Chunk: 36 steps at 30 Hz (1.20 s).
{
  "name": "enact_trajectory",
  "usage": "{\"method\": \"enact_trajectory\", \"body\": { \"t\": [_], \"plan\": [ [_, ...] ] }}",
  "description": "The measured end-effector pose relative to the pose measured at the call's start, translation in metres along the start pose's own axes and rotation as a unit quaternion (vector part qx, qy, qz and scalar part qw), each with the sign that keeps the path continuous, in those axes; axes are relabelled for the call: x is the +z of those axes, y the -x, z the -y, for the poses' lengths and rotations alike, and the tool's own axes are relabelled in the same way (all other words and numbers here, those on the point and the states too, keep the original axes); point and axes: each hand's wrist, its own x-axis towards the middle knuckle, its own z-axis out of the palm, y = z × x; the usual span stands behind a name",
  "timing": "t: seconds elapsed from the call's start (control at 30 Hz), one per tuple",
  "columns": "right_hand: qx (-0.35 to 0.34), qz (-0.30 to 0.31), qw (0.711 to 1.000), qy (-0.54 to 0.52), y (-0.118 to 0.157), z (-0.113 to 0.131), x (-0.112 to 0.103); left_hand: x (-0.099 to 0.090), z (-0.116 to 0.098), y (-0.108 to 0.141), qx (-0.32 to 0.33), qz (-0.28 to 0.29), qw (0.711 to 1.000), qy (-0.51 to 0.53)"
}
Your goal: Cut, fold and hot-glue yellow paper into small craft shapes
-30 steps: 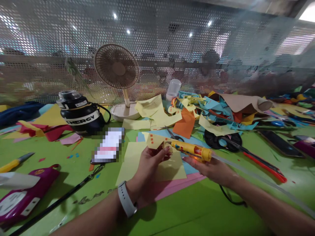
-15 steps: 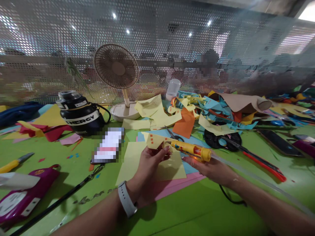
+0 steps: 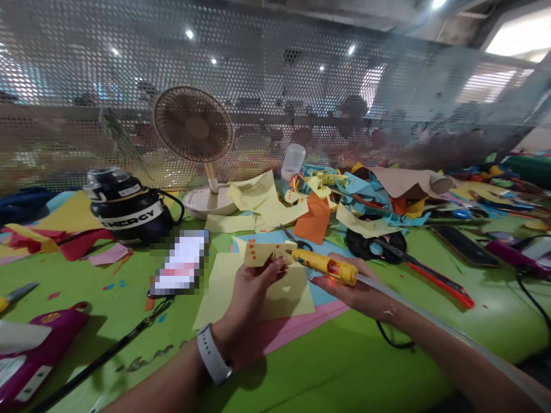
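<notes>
My left hand pinches a small pale-yellow paper piece dotted with little orange squares. In my right hand lies a yellow hot glue gun, its tip pointing left at the right end of that paper; whether the two touch I cannot tell. A long clear glue stick runs back from the gun over my right forearm. Under my hands are a pale-yellow sheet, a blue sheet and a pink sheet, overlapping on the green table.
Scissors lie just behind the paper. Scraps heap up at the back. A red-handled cutter, black spool and phone sit to the right. Leftward stand a fan, black flask and blurred phone.
The view has swung slightly right, so things appear shifted left and a little lower. Both hands keep their holds, with the glue gun still at the paper's right end.
</notes>
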Motion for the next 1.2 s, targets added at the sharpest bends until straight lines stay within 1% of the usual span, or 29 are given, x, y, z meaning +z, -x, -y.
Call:
{"method": "enact_trajectory", "body": {
  "t": [0.07, 0.13, 0.17, 0.23, 0.3, 0.37, 0.4, 0.47, 0.53, 0.6, 0.73, 0.87, 0.93, 1.0, 1.07, 1.13, 1.2],
  "plan": [
    [-0.022, -0.009, 0.999, 0.029, 0.0, 0.009, -0.014, 0.0, 0.0, 0.0, -0.008, 0.002, 1.0, 0.014],
    [-0.052, -0.039, 0.994, 0.09, 0.002, 0.011, -0.029, 0.0, 0.0, 0.001, -0.011, 0.002, 1.0, 0.015],
    [-0.064, -0.053, 0.989, 0.124, 0.005, 0.007, -0.036, 0.0, -0.001, 0.002, -0.011, -0.001, 1.0, 0.018],
    [-0.077, -0.07, 0.977, 0.186, 0.015, -0.008, -0.048, 0.0, -0.001, 0.003, -0.01, -0.005, 1.0, 0.028],
    [-0.053, -0.066, 0.969, 0.231, 0.029, -0.03, -0.056, 0.0, -0.002, 0.004, -0.012, -0.004, 0.999, 0.035],
    [0.006, -0.058, 0.964, 0.261, 0.044, -0.051, -0.062, 0.001, -0.003, 0.005, -0.015, -0.008, 0.999, 0.037],
    [0.039, -0.066, 0.96, 0.27, 0.051, -0.06, -0.065, 0.002, -0.004, 0.005, -0.016, -0.011, 0.999, 0.038],
    [0.097, -0.083, 0.95, 0.286, 0.06, -0.071, -0.07, 0.003, -0.004, 0.005, -0.014, -0.009, 0.999, 0.041],
    [0.132, -0.092, 0.942, 0.294, 0.063, -0.074, -0.074, 0.003, -0.005, 0.006, -0.01, -0.001, 0.999, 0.047],
    [0.144, -0.084, 0.941, 0.294, 0.06, -0.073, -0.075, 0.002, -0.004, 0.006, -0.007, 0.006, 0.999, 0.053],
    [0.14, -0.062, 0.947, 0.283, 0.051, -0.07, -0.073, 0.0, -0.005, 0.006, -0.008, 0.008, 0.999, 0.052],
    [0.112, -0.034, 0.956, 0.269, 0.049, -0.071, -0.077, 0.0, -0.008, 0.005, -0.015, -0.003, 0.998, 0.06],
    [0.106, -0.054, 0.958, 0.26, 0.048, -0.072, -0.085, 0.0, -0.009, 0.005, -0.02, -0.014, 0.997, 0.071],
    [0.124, -0.091, 0.957, 0.247, 0.044, -0.072, -0.095, 0.001, -0.011, 0.005, -0.024, -0.025, 0.996, 0.082],
    [0.132, -0.113, 0.957, 0.234, 0.037, -0.069, -0.102, 0.002, -0.013, 0.004, -0.022, -0.026, 0.995, 0.091],
    [0.113, -0.104, 0.964, 0.216, 0.026, -0.063, -0.101, 0.002, -0.019, 0.002, -0.01, -0.023, 0.994, 0.102],
    [0.079, -0.071, 0.976, 0.191, 0.01, -0.053, -0.089, 0.002, -0.028, -0.001, 0.003, -0.031, 0.992, 0.12]
  ]
}}
